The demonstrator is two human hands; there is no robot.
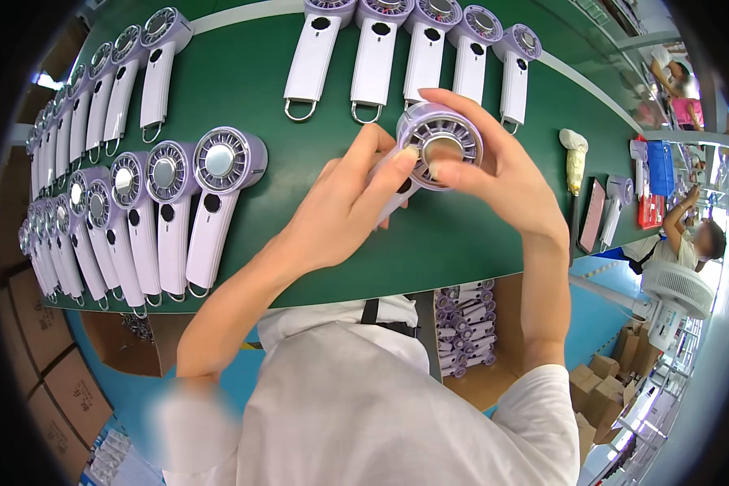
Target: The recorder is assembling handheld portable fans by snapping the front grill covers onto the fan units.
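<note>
Over the green table (300, 243) I hold a handheld fan (437, 124) with a pale purple round head and a white handle. My left hand (344, 202) is closed round its handle and neck, with the thumb on the rim of the head. My right hand (502, 174) grips the far right side of the head, its thumb over the round metal centre. Part of the handle is hidden by my left fingers. Nearest to the held fan, a row of similar fans (425, 61) lies along the far edge, their wire loops toward me.
Two rows of fans (211, 235) fill the table's left side. At the right lie a tool with a wrapped handle (575, 162), a flat pink object (593, 215), another fan (613, 211) and a red tray (650, 212). Below the edge, a carton (506, 340) holds many fans. Other people work at far right.
</note>
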